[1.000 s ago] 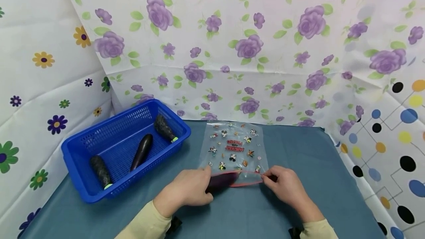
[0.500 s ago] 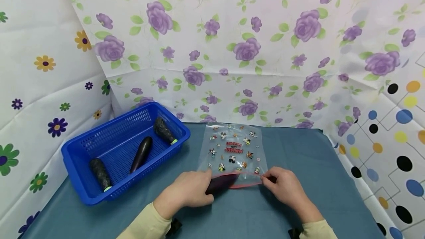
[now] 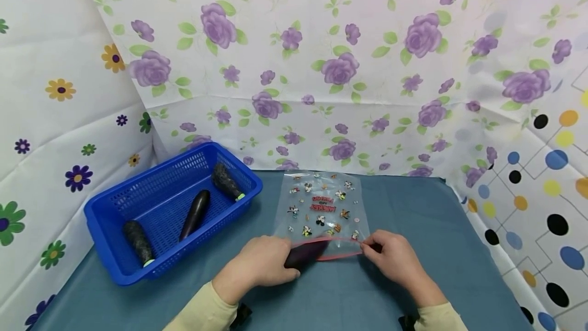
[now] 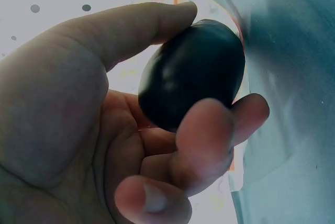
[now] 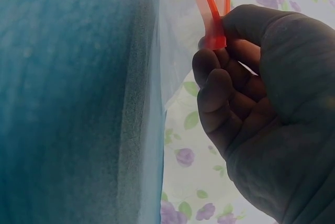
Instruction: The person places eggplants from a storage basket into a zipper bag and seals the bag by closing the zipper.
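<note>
My left hand grips a dark purple eggplant by its near end, thumb and fingers curled round it. The far end of the eggplant lies inside the mouth of a clear zip bag printed with cartoon figures and red lettering. In the left wrist view the rounded, glossy end of the eggplant shows between thumb and fingers. At the right corner of the bag, my right hand pinches the red zip edge, and the mouth gapes between its two red strips.
To the left stands a blue perforated basket. It holds a dark smooth eggplant and two rough, dark vegetables with pale green ends, one at the near left and one at the far right. Patterned cloth walls enclose the blue tabletop.
The eggplant sits slightly further into the bag mouth than a second ago. Both hands keep their holds, and the head view has shifted a little.
</note>
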`<action>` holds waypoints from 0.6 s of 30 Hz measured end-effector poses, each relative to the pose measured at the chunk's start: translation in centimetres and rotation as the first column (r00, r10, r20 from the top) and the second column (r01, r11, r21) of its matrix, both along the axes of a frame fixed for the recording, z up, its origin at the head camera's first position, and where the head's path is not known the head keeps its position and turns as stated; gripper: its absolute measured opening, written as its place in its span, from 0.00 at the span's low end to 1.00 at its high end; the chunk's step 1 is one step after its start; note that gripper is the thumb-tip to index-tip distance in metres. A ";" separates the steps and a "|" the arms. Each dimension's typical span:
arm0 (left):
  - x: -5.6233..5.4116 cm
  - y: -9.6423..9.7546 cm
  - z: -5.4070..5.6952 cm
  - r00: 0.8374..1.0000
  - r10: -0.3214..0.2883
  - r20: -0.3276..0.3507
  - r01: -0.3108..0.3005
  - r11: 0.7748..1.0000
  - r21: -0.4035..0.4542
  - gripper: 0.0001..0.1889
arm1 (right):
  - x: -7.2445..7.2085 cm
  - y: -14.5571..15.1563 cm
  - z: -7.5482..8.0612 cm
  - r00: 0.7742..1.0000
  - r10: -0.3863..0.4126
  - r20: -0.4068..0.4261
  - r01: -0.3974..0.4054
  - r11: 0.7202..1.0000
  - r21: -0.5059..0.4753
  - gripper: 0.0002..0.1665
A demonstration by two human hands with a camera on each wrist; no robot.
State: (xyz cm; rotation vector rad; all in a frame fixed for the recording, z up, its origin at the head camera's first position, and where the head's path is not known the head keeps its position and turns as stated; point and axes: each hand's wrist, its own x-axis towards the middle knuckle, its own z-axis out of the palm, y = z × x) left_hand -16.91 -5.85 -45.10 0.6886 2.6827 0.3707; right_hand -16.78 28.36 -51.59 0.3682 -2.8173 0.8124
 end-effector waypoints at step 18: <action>0.1 0.2 -0.3 0.999 0.022 -0.032 -0.022 1.000 -0.003 0.21 | 0.0 -0.1 -0.1 1.000 0.000 -0.003 0.000 1.000 -0.003 0.10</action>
